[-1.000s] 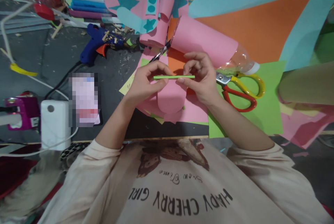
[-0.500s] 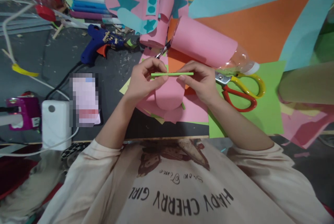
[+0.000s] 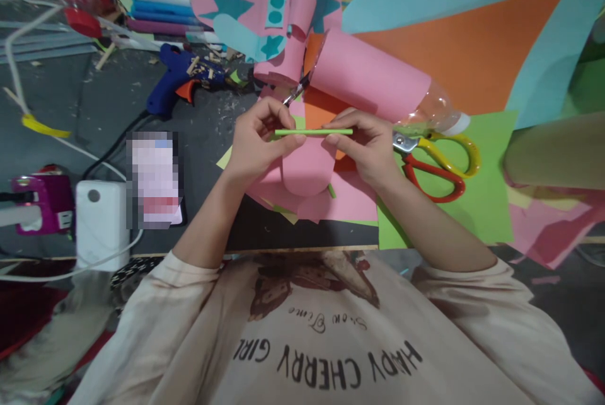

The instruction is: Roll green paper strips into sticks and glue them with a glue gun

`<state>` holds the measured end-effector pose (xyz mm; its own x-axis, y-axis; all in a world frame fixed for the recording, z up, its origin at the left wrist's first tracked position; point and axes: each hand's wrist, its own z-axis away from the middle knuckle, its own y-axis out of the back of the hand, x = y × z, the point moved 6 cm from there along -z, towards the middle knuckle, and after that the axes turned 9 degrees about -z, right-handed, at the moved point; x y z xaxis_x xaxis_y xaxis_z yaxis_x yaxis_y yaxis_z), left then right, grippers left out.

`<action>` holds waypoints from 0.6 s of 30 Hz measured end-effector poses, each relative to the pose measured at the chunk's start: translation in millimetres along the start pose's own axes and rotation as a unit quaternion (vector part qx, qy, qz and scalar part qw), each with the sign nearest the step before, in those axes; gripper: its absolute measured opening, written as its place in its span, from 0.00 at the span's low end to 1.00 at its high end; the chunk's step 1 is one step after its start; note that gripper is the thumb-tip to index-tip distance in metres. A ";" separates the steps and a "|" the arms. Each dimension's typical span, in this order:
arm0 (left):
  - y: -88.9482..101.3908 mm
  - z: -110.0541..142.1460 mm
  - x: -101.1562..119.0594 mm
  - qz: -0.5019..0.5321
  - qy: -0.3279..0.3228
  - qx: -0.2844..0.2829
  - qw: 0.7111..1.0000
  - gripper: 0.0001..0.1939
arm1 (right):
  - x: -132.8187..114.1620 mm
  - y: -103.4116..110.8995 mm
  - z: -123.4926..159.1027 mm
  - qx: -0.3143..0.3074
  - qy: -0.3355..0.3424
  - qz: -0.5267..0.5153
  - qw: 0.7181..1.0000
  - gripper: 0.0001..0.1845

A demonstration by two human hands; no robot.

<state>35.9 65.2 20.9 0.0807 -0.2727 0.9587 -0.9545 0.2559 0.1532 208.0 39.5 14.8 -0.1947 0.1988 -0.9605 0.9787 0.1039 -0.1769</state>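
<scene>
A thin, straight lime-green strip was held level.
Over the dark counter, just past a rounded pink paper piece, the left hand and right hand each gripped it; rightward lay red-and-yellow-handled metal scissors, beyond them a pink-paper-wrapped clear plastic bottle.

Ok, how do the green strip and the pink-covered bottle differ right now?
Colour: the green strip is green along its visible length; the pink-covered bottle has a clear neck and white cap.
Size: the green strip is much thinner and shorter than the bottle.
Pose: the left hand and right hand hold the strip crosswise; the bottle lies slanted on its side.
Both are elongated.
</scene>
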 end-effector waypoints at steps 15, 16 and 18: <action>-2.5 -0.2 1.7 0.013 0.021 -0.006 1.000 0.28 | -0.6 -1.9 -1.5 0.006 -0.037 -0.008 0.999 0.19; -2.2 -0.3 1.4 0.016 0.022 -0.005 1.000 0.28 | -0.8 -2.1 -1.7 0.006 -0.038 -0.009 0.999 0.19; -3.0 -0.3 1.3 0.024 0.017 -0.012 0.999 0.27 | -1.2 -2.2 -2.0 0.010 -0.038 -0.010 0.999 0.20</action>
<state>38.9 64.4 21.8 0.0442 -0.2279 0.9727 -0.9506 0.2899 0.1112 205.9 41.0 16.7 -0.2092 0.1214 -0.9703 0.9760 0.0874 -0.1995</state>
